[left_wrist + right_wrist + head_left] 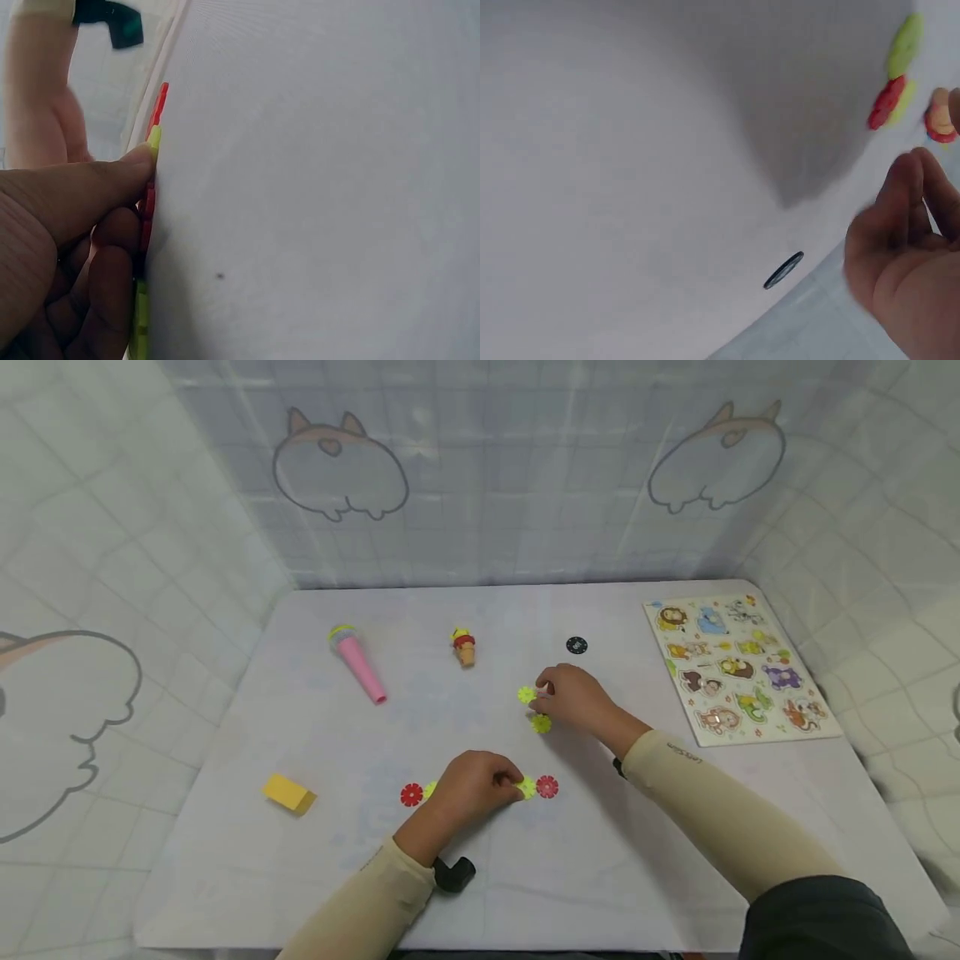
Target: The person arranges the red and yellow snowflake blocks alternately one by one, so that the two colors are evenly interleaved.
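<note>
My left hand [480,781] pinches a yellow-green notched plastic disc [154,141] between thumb and fingers. It belongs to a row of such discs, with a red disc [547,787] at the right end and another red disc [411,794] at the left; the hand hides the middle. Farther up, my right hand [573,693] hovers beside a small group: a yellow-green disc [527,695], a second yellow-green disc [540,723] and a red disc [888,103]. In the right wrist view its fingers are loosely bent, apart from these discs, and no held thing shows.
A black round disc [577,645] lies beyond my right hand. An animal puzzle board [697,677] is at the right. A toy ice-cream cone [464,648], a pink toy microphone [360,667] and a yellow block [289,794] lie across the middle and left of the white table [247,877].
</note>
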Demonstrator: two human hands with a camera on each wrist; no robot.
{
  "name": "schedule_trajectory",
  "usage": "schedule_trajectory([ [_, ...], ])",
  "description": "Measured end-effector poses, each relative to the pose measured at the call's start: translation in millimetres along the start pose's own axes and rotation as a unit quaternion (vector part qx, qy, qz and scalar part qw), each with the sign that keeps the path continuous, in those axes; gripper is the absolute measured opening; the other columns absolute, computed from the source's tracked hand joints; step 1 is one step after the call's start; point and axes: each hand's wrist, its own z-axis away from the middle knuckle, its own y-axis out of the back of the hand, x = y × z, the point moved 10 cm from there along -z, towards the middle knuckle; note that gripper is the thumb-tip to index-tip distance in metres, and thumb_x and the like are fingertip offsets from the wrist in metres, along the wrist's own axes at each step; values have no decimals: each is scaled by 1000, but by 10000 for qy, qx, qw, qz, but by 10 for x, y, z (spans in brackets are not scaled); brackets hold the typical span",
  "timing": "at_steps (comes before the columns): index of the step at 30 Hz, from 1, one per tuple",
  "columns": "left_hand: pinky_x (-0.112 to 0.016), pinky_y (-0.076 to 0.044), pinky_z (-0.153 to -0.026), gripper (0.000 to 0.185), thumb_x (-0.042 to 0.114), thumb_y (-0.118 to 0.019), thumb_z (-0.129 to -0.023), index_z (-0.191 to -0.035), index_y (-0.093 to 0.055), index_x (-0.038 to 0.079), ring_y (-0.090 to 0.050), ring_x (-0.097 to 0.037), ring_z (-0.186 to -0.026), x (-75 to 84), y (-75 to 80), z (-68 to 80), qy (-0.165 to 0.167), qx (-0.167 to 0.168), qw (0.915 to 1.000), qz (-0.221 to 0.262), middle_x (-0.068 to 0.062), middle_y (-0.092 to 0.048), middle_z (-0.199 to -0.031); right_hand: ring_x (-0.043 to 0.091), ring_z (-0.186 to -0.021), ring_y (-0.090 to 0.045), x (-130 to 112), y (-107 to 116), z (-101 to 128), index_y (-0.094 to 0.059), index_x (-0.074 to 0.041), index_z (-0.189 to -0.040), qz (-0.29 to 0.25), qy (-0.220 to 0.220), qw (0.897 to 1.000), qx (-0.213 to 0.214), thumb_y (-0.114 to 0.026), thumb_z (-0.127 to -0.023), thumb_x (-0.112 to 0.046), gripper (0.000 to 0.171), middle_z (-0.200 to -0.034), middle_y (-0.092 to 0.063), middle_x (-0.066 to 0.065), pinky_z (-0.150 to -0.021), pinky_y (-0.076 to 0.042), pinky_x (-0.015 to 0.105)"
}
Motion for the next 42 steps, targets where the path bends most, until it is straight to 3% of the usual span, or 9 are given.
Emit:
schedule_trajectory([
  [6,-23,-49,-68,16,21,-88,-85,-98,-82,15,-56,-1,-70,34,-61,-11,-115,45,9999,2,17,-62,-73,24,-94,-61,-36,-143,-221,-71,0,-116,757,7,9969,-197,-78,-94,-29,37,-110,-63,12,-83,-52,37],
  [16,-24,-48,-68,16,22,-87,-86,-98,-82,16,-56,-2,-69,43,-89,-6,-11,7,10000,-50,17,-60,-71,22,-95,-60,-177,-195,-255,-69,-6,-113,501,160,9980,-348,-74,-96,-10,18,-106,-67,7,-87,-51,37],
  [19,-24,-49,-69,16,22,-87,-86,-99,-82,16,-56,-1,-69,42,-97,-8,-38,-9,10000,-44,17,-60,-71,21,-95,-60,-221,-152,-157,-72,-9,-112,155,353,9992,-140,-71,-97,-6,14,-104,-69,4,-87,-51,37],
  [23,-24,-49,-69,16,24,-86,-87,-100,-83,16,-57,-2,-70,34,-96,-8,-23,-69,10000,-54,18,-61,-73,19,-93,-66,-129,9,56,-72,-9,-110,-867,414,9953,94,-71,-98,-9,12,-103,-70,4,-81,-55,35],
  [27,-25,-50,-70,17,25,-85,-89,-103,-82,17,-58,-4,-71,10,-72,1,143,-160,9998,-6,18,-61,-74,19,-88,-71,136,168,291,-71,-7,-107,-1907,64,9816,55,-73,-97,-12,11,-103,-70,7,-76,-58,38],
  [30,-25,-51,-70,18,26,-85,-89,-104,-82,17,-59,-5,-72,0,-49,6,224,-192,9996,12,18,-62,-75,21,-87,-71,351,189,469,-72,-5,-105,-2278,-237,9733,-135,-74,-96,-11,11,-102,-69,10,-79,-59,41],
  [33,-25,-51,-71,19,26,-85,-88,-104,-82,18,-59,-6,-73,-8,-22,8,312,-181,9993,-23,18,-62,-77,21,-84,-70,507,105,649,-72,-6,-101,-2334,-406,9709,-362,-76,-94,-9,8,-98,-69,9,-77,-59,38],
  [37,-26,-51,-71,18,25,-86,-87,-103,-82,18,-59,-6,-73,16,8,12,392,-163,9991,-63,17,-62,-75,19,-80,-65,558,-86,882,-73,-9,-93,-2063,-361,9758,-636,-78,-90,-8,6,-90,-68,4,-70,-55,32],
  [42,-25,-49,-69,15,22,-85,-87,-101,-82,17,-57,-6,-70,169,-7,-32,163,-233,9994,-184,17,-61,-72,17,-76,-62,499,-277,1046,-73,-12,-89,-1684,-174,9826,-763,-80,-88,-9,8,-83,-67,-2,-67,-53,31],
])
